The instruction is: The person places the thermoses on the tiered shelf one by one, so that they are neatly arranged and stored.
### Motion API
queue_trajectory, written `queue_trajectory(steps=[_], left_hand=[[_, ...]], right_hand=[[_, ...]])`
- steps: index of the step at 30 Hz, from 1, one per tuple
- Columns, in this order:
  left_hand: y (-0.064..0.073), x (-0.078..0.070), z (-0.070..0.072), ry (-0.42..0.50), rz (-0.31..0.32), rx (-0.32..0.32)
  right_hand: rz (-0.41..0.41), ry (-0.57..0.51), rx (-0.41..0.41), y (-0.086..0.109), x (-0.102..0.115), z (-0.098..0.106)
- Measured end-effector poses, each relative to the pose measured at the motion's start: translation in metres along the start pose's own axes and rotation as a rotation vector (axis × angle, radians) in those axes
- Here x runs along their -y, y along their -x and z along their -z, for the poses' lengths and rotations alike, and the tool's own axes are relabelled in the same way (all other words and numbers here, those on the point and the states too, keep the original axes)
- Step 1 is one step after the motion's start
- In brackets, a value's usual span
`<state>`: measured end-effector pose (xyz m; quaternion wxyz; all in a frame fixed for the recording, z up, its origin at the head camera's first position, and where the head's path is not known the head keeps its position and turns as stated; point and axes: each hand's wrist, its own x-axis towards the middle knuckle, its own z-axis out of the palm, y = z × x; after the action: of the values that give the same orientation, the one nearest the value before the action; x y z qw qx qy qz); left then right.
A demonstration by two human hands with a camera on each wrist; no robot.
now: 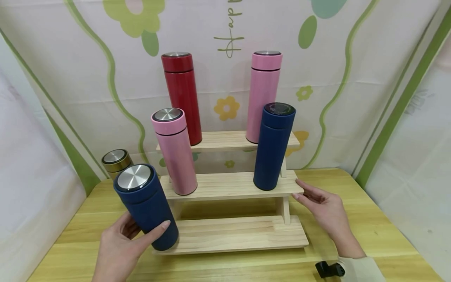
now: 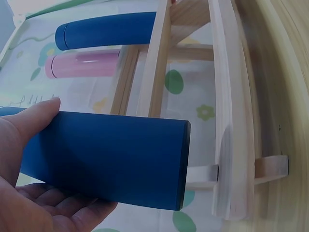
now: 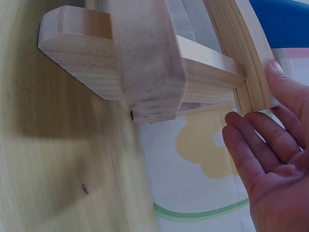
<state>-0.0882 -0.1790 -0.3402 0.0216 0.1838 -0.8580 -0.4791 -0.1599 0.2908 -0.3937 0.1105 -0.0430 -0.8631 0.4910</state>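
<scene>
My left hand point(image 1: 121, 244) grips a dark blue thermos bottle point(image 1: 149, 209) with a silver lid, thumb along one side and fingers on the other. The bottle leans to the left over the left end of the lowest shelf point(image 1: 243, 235), and in the left wrist view its base point(image 2: 184, 166) hangs apart from the boards. At the right end of the middle shelf point(image 1: 225, 185), my right hand point(image 1: 325, 209) holds the board between thumb and fingers. A second blue thermos bottle point(image 1: 275, 149) with a black lid stands near that end, a pink thermos bottle point(image 1: 176, 156) near the left end.
On the top shelf point(image 1: 222, 141) stand a red thermos bottle point(image 1: 183, 98) at left and another pink bottle point(image 1: 264, 94) at right. A gold bottle point(image 1: 115, 160) is partly hidden behind the held one. A printed cloth point(image 1: 225, 78) hangs behind the wooden table point(image 1: 373, 235).
</scene>
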Motion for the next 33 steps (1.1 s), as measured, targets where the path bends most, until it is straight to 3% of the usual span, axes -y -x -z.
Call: queue_trajectory(steps=[17, 33], left_hand=[[0.001, -0.009, -0.015, 0.003, 0.001, 0.064], [0.014, -0.023, -0.031, 0.104, -0.135, 0.087]], right_hand=[[-0.022, -0.03, 0.013, 0.002, 0.002, -0.001], [-0.002, -0.045, 0.004, 0.001, 0.001, -0.001]])
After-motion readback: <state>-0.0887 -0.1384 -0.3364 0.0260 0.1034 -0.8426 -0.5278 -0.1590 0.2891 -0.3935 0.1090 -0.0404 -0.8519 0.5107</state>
